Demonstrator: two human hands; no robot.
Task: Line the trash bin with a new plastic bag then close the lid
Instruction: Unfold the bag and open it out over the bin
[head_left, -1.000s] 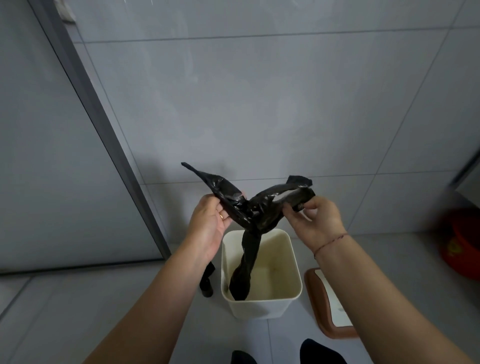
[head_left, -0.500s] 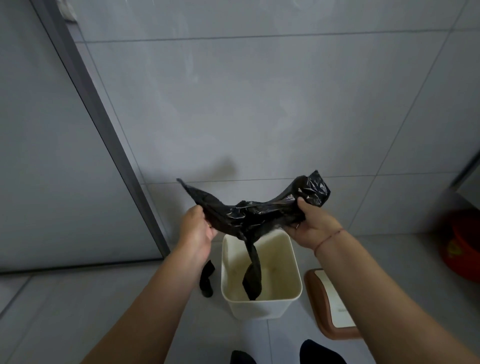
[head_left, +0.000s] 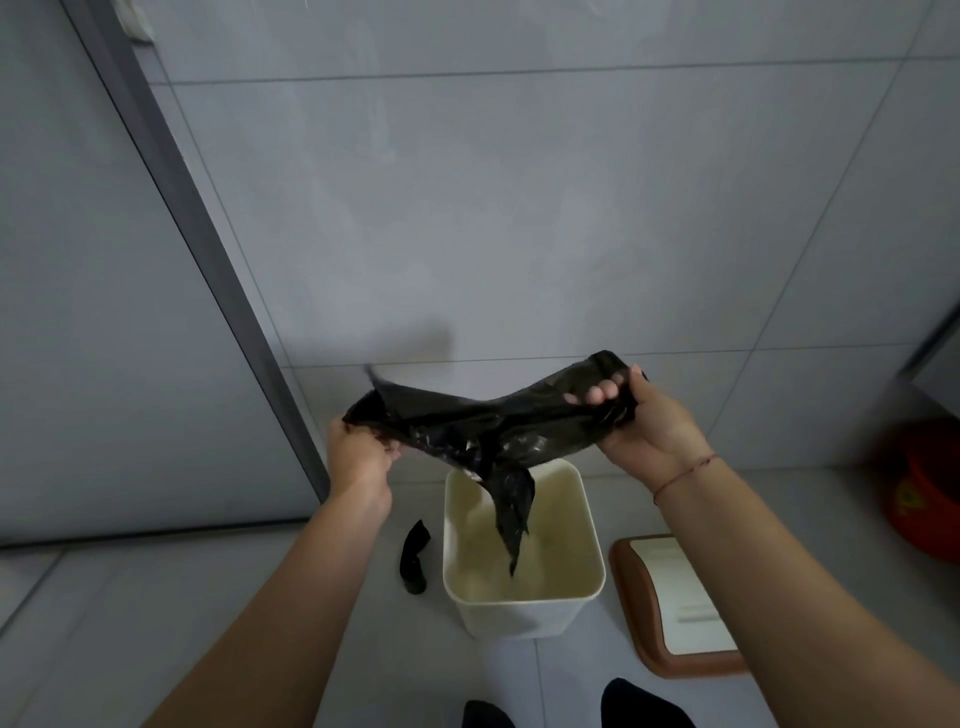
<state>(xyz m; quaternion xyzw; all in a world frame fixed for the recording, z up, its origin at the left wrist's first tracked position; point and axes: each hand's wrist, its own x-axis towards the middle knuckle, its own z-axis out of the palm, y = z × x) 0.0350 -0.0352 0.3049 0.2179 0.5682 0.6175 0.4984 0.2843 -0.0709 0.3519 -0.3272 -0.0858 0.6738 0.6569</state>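
Note:
A black plastic bag (head_left: 483, 431) is stretched sideways between both hands, above a cream, square trash bin (head_left: 524, 608) that stands open on the floor. My left hand (head_left: 358, 457) grips the bag's left end. My right hand (head_left: 639, 421) grips its right end, fingers curled over the edge. The bag's twisted tail hangs down into the bin's mouth. The bin's lid (head_left: 675, 603), brown-rimmed with a cream centre, lies flat on the floor to the right of the bin.
A small black roll of plastic (head_left: 414, 556) lies on the floor left of the bin. A red basin (head_left: 930, 493) sits at the right edge. A grey tiled wall stands behind the bin and a grey door frame (head_left: 208, 260) at left. My dark-socked feet (head_left: 639, 701) are below.
Both hands have moved farther apart, pulling the bag wider and flatter. The hanging tail has risen and now dangles shorter over the bin.

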